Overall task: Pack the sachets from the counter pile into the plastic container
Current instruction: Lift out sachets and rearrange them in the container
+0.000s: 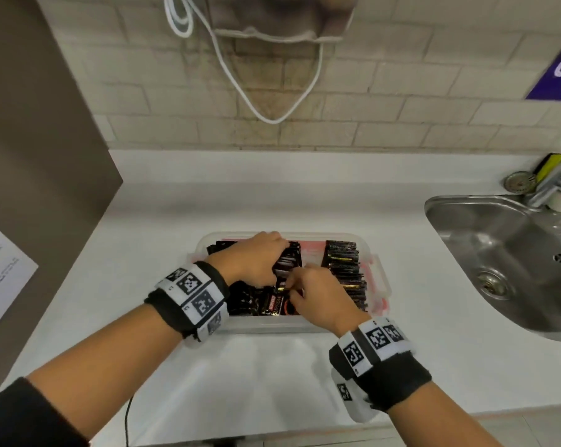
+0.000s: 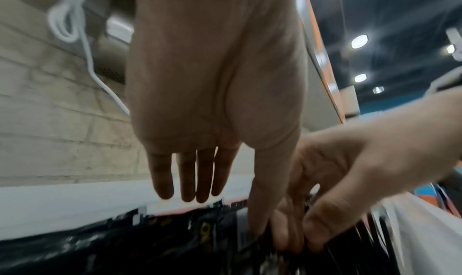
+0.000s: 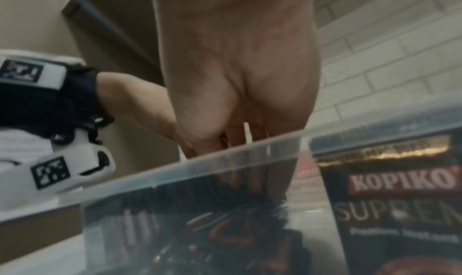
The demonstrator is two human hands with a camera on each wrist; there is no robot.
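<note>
A clear plastic container (image 1: 272, 326) stands on the white counter, its rim (image 3: 225, 156) close in the right wrist view. Black Kopiko sachets (image 1: 343, 269) fill a neat upright row on its right side, and more sachets (image 1: 263, 304) lie looser on the left. My left hand (image 1: 260, 256) lies over the left bunch with fingers (image 2: 190, 180) straight and its thumb (image 2: 260, 210) pressed down among the sachets (image 2: 125, 245). Beside it, my right hand (image 1: 305, 285) pinches a few sachets between its curled fingers (image 2: 287, 237) and thumb. One sachet (image 3: 400, 200) leans against the near wall.
A steel sink (image 1: 498, 253) with a faucet (image 1: 556, 185) sits to the right. A brown panel (image 1: 40, 156) with a paper sheet (image 1: 1, 269) closes the left side. A white cord (image 1: 272, 119) hangs on the tiled wall. Bare counter (image 1: 272, 382) lies before the container.
</note>
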